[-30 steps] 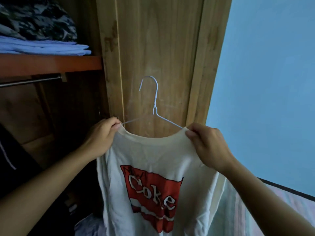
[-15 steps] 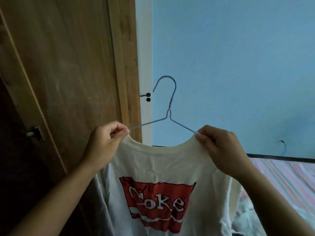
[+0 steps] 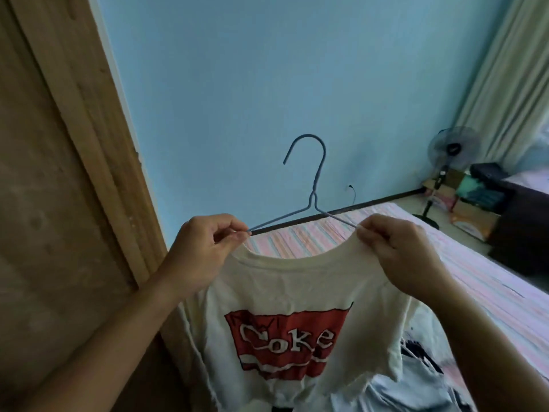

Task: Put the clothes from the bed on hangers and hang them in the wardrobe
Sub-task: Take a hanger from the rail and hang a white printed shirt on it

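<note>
A cream T-shirt (image 3: 285, 289) with a red "Coke" print hangs on a thin blue wire hanger (image 3: 312, 185), hook upright in front of the blue wall. My left hand (image 3: 205, 248) pinches the left end of the collar together with the hanger's arm. My right hand (image 3: 398, 248) pinches the right end of the collar and the other arm. The hanger's lower part is hidden inside the shirt. More clothes (image 3: 416, 382) lie on the bed below the shirt, blurred. The wooden wardrobe door (image 3: 59, 203) fills the left side.
A bed with a pink striped sheet (image 3: 475, 278) runs along the right. A standing fan (image 3: 445, 162), boxes and a dark cabinet (image 3: 517, 227) stand at the far right, beside a pale curtain (image 3: 511, 84).
My view has swung right, from the wardrobe's shelf and rail to the blue wall and bed. Both hands keep the same pinch on the collar and hanger.
</note>
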A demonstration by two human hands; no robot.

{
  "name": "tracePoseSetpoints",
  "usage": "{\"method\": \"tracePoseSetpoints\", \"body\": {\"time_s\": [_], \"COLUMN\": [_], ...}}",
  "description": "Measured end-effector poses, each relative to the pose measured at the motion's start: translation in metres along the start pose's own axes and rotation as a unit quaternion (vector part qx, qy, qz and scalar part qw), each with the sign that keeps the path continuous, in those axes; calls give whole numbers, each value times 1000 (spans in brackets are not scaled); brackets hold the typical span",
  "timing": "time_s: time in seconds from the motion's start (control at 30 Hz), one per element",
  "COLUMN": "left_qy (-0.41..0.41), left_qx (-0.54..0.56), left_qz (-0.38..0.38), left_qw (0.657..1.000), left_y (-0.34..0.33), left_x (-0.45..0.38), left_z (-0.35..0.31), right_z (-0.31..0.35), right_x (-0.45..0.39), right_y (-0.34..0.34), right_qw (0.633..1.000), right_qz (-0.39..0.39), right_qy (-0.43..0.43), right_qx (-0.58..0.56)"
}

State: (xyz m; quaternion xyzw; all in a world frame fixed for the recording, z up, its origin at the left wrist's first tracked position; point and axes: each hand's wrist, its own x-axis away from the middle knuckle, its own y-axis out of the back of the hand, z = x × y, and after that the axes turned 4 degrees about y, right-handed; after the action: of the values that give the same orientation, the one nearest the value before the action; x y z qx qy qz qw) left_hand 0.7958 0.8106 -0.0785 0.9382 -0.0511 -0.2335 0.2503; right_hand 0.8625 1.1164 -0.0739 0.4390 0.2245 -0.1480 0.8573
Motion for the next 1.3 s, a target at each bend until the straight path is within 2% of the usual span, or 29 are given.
{"method": "tracePoseSetpoints", "body": {"time_s": [0.27, 0.6, 0.83, 1.03, 1.3], "left_qy": [-47, -89, -119, -90, 50], "left_qx": [22, 68, 80, 64, 44], "left_qz": [131, 232, 303, 351, 435], "left_qw": [990, 966, 942, 930, 898], "left_y": [-33, -66, -108, -164, -255], "left_x": [11, 27, 32, 37, 36], "left_z": [-15, -19, -5, 26, 66], "right_z": [11, 27, 11, -34, -121], "right_x": [78, 153, 192, 215, 231], "right_y": [30, 53, 55, 34, -3], "right_qw": [995, 983, 972, 961, 936], "right_qz": [-40, -52, -33, -8, 46], "right_qy": [-80, -143, -197, -245, -326], "right_qx": [52, 105, 124, 132, 121]}}
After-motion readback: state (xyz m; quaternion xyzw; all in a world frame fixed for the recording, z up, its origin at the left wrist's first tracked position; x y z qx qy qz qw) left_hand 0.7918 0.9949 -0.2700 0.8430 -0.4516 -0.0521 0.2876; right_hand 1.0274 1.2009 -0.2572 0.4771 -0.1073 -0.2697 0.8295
